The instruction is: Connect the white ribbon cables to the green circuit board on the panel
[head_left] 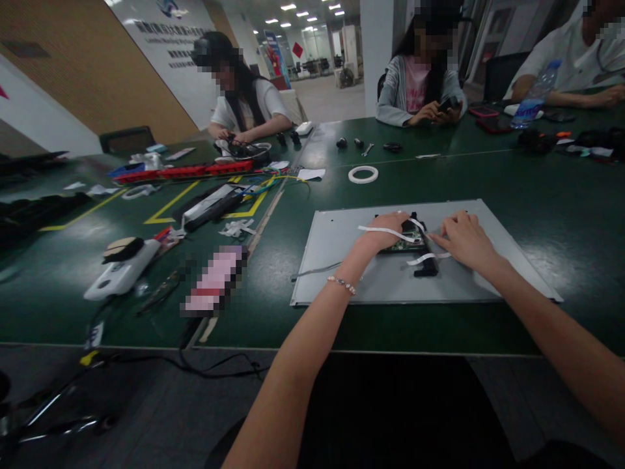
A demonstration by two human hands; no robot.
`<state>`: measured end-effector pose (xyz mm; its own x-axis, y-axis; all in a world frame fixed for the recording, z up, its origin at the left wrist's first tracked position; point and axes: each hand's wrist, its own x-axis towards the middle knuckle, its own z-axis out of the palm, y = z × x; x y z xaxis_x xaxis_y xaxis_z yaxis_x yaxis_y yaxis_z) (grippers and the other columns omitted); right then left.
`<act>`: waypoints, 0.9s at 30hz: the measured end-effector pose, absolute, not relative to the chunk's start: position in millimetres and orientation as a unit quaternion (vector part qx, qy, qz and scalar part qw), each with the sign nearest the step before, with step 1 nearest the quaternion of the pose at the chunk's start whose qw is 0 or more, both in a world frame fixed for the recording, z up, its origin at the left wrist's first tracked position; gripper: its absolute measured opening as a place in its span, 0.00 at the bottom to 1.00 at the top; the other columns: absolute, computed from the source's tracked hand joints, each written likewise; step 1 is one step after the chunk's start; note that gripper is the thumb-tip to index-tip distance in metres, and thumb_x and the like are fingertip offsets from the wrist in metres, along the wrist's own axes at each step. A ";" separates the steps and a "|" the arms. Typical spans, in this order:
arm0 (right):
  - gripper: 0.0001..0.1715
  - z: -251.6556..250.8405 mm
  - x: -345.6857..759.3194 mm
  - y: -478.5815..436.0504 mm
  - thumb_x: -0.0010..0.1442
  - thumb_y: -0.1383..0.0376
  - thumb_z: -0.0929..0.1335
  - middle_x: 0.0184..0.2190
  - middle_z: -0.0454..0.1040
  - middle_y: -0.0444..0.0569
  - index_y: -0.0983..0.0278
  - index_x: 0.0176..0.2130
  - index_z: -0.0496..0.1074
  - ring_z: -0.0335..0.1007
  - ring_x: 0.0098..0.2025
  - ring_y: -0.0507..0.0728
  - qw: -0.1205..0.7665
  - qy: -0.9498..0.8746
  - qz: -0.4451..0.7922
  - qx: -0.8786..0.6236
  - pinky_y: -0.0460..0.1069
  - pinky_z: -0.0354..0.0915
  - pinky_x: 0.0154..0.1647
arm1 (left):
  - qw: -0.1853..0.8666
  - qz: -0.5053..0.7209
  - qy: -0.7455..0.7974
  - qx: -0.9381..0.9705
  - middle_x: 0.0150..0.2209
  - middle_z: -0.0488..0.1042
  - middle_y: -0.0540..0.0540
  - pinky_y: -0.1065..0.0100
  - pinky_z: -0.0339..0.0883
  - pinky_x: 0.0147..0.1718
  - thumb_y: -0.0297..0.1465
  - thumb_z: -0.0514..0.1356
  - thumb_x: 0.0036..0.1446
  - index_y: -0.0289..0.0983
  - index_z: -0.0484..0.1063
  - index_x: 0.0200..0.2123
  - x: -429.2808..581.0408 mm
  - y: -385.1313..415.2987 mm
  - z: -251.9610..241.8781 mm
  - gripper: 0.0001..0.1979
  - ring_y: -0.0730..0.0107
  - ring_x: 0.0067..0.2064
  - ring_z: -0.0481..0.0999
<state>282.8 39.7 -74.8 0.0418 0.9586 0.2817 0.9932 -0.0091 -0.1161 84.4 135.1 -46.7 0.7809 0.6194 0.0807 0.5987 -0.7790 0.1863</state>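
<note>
A green circuit board (406, 245) in a black frame lies on a pale grey panel (336, 254). My left hand (385, 228) is closed over the far left part of the board, its fingertips partly hidden. One white strip (385, 230) crosses by that hand. Just right of the board runs a black bar (427, 264), and a second white strip (430, 258) lies across it. My right hand (466, 238) rests right of the bar, fingers bent and thumb apart from them, pointing at the board's edge. Nothing shows between its fingers.
Beyond the panel lies a roll of white tape (363, 174). A phone (217, 280), a white power strip (122, 267) and a dark case (212, 205) are to the left. Several people sit across the table; a water bottle (534, 98) stands far right.
</note>
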 end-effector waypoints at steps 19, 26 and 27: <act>0.17 -31.8 300.3 21.3 0.54 0.52 0.68 0.22 0.73 0.47 0.63 0.31 0.74 0.68 0.23 0.54 0.161 -0.665 0.291 -0.669 0.49 0.62 0.29 | 0.110 0.164 0.354 0.914 0.28 0.75 0.44 0.69 0.60 0.30 0.35 0.48 0.64 0.35 0.74 0.33 66.3 83.2 6.6 0.17 0.70 0.28 0.70; 0.16 -20.2 304.9 19.4 0.51 0.56 0.69 0.31 0.74 0.48 0.64 0.36 0.73 0.70 0.31 0.54 0.270 -0.667 0.354 -0.598 0.48 0.64 0.31 | 0.168 0.191 0.347 0.903 0.32 0.76 0.45 0.69 0.62 0.32 0.33 0.49 0.63 0.34 0.75 0.37 69.0 82.3 -7.5 0.15 0.72 0.30 0.70; 0.19 -17.8 303.5 18.3 0.51 0.54 0.70 0.32 0.74 0.49 0.64 0.39 0.73 0.70 0.32 0.54 0.297 -0.664 0.366 -0.581 0.48 0.65 0.32 | 0.189 0.212 0.341 0.896 0.35 0.77 0.44 0.70 0.63 0.33 0.33 0.49 0.63 0.34 0.75 0.38 70.0 82.7 -8.0 0.15 0.72 0.32 0.71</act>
<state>303.5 18.3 -17.8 -0.1484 0.9885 -0.0299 0.5534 0.0579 -0.8309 70.0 82.7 -8.0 0.6777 0.6912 0.2510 0.5315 -0.6963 0.4824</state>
